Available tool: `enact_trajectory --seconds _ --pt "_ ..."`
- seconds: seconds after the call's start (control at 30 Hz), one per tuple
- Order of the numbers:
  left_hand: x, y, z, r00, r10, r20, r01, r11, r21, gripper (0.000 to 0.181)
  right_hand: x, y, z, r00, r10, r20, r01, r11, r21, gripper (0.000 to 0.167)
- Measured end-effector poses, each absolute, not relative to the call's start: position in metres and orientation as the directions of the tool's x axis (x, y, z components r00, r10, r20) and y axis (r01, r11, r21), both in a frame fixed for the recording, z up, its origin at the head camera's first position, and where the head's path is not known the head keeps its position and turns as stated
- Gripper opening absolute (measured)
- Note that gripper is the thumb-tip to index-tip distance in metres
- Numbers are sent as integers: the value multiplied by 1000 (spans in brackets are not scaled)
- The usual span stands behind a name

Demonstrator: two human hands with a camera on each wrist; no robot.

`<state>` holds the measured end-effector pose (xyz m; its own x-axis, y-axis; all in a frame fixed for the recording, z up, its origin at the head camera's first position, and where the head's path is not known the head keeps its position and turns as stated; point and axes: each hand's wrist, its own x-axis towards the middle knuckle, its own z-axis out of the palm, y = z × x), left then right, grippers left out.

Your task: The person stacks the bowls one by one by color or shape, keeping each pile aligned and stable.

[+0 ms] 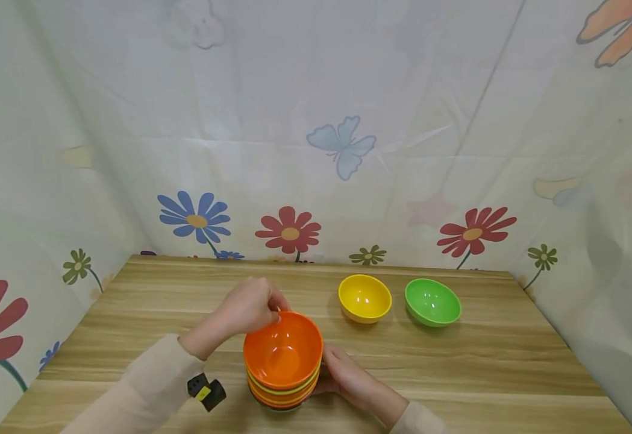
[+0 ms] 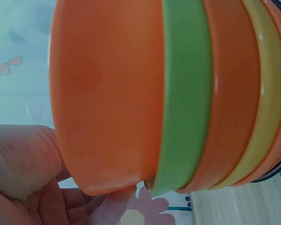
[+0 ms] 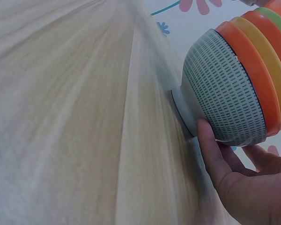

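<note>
A stack of nested bowls stands near the front of the table. Its top orange bowl [image 1: 285,349] is pinched at the far left rim by my left hand [image 1: 247,304], thumb inside and fingers outside. In the left wrist view this orange bowl [image 2: 107,93] sits in a green bowl [image 2: 187,93], with orange and yellow bowls beyond. At the bottom is a white bowl with green dashes [image 3: 222,89]. My right hand [image 1: 350,380] holds it from the right, and in the right wrist view its fingers [image 3: 208,145] curve against the bowl's side and foot.
A yellow bowl [image 1: 364,298] and a green bowl [image 1: 432,302] stand upright side by side, back right of the stack. The wooden table [image 1: 484,374] meets a flower-printed cloth [image 1: 391,205] at the back and sides. A black device [image 1: 206,392] is strapped at the left wrist.
</note>
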<state>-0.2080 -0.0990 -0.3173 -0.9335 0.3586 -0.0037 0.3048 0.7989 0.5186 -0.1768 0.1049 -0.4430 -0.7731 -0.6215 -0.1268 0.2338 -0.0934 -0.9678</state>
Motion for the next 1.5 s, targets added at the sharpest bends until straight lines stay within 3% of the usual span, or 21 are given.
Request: enact_trajectory --seconds 1.5 --pt "-208 -94 -325 -942 333 36 308 823 478 15 -178 106 -444 -762 -633 -137 241 -81 -967 61"
